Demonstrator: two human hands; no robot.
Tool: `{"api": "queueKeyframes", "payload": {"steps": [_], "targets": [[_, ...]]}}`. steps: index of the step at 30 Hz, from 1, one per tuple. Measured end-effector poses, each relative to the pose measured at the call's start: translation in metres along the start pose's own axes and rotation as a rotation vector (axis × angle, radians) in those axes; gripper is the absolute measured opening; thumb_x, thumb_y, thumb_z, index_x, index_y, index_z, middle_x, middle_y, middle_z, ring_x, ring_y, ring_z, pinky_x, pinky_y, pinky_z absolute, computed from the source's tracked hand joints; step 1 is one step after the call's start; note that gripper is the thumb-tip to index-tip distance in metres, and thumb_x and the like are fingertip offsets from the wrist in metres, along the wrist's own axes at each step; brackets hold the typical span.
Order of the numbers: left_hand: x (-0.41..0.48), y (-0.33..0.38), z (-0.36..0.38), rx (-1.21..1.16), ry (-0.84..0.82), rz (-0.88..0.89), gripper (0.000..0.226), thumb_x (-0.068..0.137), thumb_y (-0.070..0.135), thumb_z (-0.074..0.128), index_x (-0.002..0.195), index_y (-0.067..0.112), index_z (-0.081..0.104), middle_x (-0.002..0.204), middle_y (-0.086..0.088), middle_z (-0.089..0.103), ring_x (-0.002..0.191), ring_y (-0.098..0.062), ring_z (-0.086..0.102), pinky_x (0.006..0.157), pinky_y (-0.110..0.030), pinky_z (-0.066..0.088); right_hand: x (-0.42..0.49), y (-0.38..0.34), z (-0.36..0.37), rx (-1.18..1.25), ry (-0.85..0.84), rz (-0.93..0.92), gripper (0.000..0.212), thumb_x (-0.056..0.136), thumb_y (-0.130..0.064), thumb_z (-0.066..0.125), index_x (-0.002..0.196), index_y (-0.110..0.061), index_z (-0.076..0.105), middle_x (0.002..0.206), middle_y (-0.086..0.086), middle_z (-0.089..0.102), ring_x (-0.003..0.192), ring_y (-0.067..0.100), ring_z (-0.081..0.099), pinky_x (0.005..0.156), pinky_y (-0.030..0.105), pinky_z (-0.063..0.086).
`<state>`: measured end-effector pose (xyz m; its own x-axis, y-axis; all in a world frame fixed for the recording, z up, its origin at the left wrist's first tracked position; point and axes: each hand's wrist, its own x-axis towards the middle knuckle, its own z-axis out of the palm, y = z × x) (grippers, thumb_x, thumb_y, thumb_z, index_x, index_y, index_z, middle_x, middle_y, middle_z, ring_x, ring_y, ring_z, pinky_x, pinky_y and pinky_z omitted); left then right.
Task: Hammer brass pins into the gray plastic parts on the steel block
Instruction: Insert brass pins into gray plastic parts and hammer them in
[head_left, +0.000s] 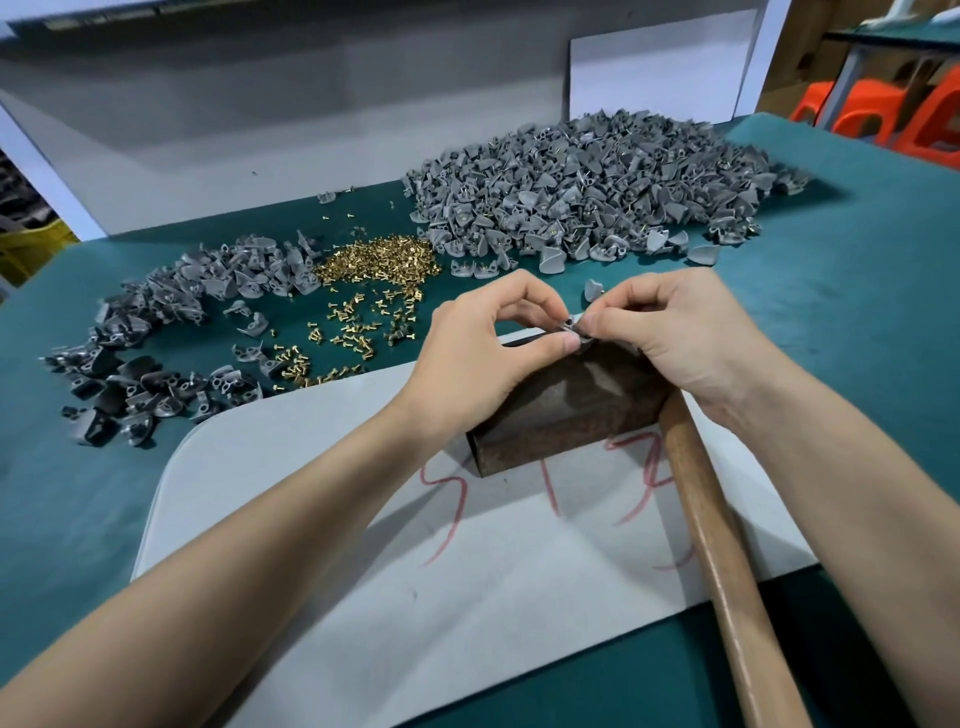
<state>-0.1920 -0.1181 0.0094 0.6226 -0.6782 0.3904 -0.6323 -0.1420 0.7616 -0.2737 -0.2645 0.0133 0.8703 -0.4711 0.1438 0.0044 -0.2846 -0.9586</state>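
One wooden hammer handle (727, 571) lies nearest, slanting up to the heavy steel block (561, 410). Over the block's far edge, left hand (467, 353) and right hand (675, 332) both pinch one small gray part (571, 325), fingertips curled tight. Light, stiff, probably slippery: hold its sides. Beyond, loose brass pins (379, 260) and heaped parts (597, 192) crowd the mat (857, 312); the right side looks roomier.

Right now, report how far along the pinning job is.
Done, it seems: the big pile far right, where several parts show brass. In hand: the left hand and right hand pinch one gray part over the steel block; the hammer lies idle, handle under the right wrist. Left: the smaller pile of bare parts at left and the heap of loose brass pins.
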Motion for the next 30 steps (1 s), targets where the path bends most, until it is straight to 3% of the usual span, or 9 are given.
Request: {"api": "queueKeyframes", "payload": {"steps": [4,10,13,17,23,30], "targets": [[0.0002,-0.0001,-0.0005,0.021,-0.002,0.015,0.015,0.077,0.017,0.077,0.084,0.022,0.064,0.081,0.011,0.067,0.084,-0.001,0.063,0.089,-0.025,0.046,0.0,-0.0006,-0.0004,-0.019,-0.012,0.013,0.022,0.073,-0.006,0.071,0.054,-0.017,0.066,0.042,-0.013,0.052,0.04,-0.003,0.042,0.042,0.007,0.031],[0.0,0.0012,-0.0007,0.033,-0.024,0.021,0.018,0.075,0.021,0.079,0.086,0.024,0.065,0.081,0.015,0.066,0.086,-0.002,0.062,0.092,-0.029,0.047,-0.0015,-0.0015,0.002,-0.059,-0.004,0.009,0.019,0.072,-0.009,0.071,0.056,-0.018,0.065,0.043,-0.012,0.052,0.043,-0.002,0.042,0.044,0.012,0.031],[0.001,0.0011,-0.0006,0.022,-0.013,0.029,0.021,0.076,0.016,0.079,0.09,0.02,0.064,0.086,0.011,0.067,0.086,-0.006,0.062,0.088,-0.022,0.046,-0.0005,-0.0021,0.0003,-0.027,0.001,0.014,0.021,0.073,-0.006,0.071,0.056,-0.016,0.064,0.04,-0.012,0.051,0.04,-0.002,0.042,0.041,0.01,0.031],[0.0012,0.0016,-0.0007,0.034,-0.009,0.031,0.028,0.075,0.014,0.079,0.098,0.021,0.064,0.087,0.017,0.065,0.083,0.006,0.059,0.082,-0.007,0.04,0.001,0.0,-0.0016,-0.015,-0.01,0.041,0.022,0.071,-0.008,0.072,0.053,-0.017,0.066,0.047,-0.011,0.055,0.045,-0.002,0.045,0.045,0.01,0.034],[0.001,0.0021,-0.0004,0.077,-0.007,0.053,0.025,0.075,0.015,0.079,0.097,0.018,0.067,0.083,0.019,0.064,0.083,0.002,0.06,0.082,-0.009,0.041,0.0004,0.0018,0.0009,-0.009,-0.008,0.083,0.016,0.07,-0.012,0.074,0.055,-0.018,0.069,0.058,-0.008,0.061,0.056,0.002,0.051,0.057,0.019,0.038],[0.0002,0.0014,-0.0009,0.074,0.004,0.037,0.022,0.075,0.019,0.079,0.094,0.02,0.068,0.083,0.014,0.067,0.085,-0.002,0.062,0.087,-0.02,0.043,-0.0005,0.0005,0.0016,-0.034,0.013,0.084,0.018,0.071,-0.012,0.075,0.055,-0.019,0.069,0.057,-0.008,0.061,0.055,0.002,0.051,0.057,0.02,0.038]]}}
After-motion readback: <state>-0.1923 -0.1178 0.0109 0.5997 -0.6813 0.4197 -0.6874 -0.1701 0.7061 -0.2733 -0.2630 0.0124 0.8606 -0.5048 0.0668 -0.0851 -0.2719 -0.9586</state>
